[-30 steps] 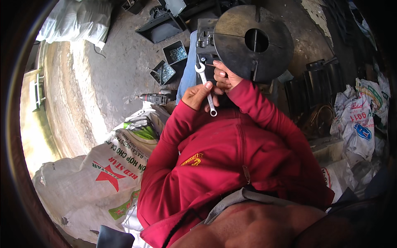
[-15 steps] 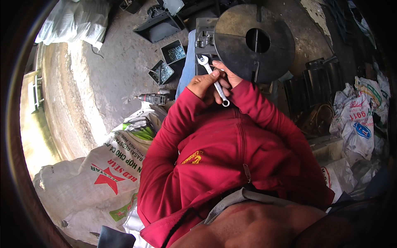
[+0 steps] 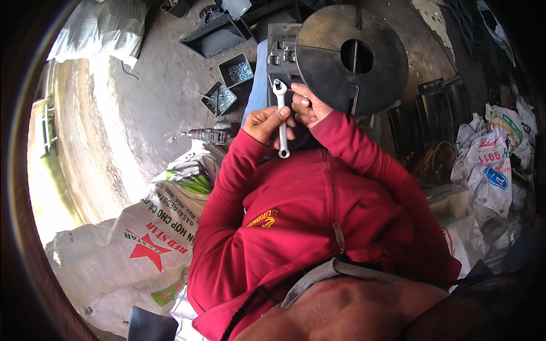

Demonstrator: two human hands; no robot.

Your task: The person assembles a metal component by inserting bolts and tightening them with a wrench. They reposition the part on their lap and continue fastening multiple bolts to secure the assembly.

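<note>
Left grip (image 3: 267, 124) and right grip (image 3: 310, 108) curl side by side, forearms (image 3: 364, 146) slanting inward.

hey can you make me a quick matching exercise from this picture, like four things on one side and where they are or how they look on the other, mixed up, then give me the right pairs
Column one:
1. Wrench
2. Two small dark bins
3. Round slotted disc
4. Power drill

Column two:
A. Black, with a round hole in its middle
B. In the picture, between the bins and the white sack at lower left
C. Holding small shiny metal fasteners
D. Held in the left hand

Right pairs: 1-D, 2-C, 3-A, 4-B.
</note>
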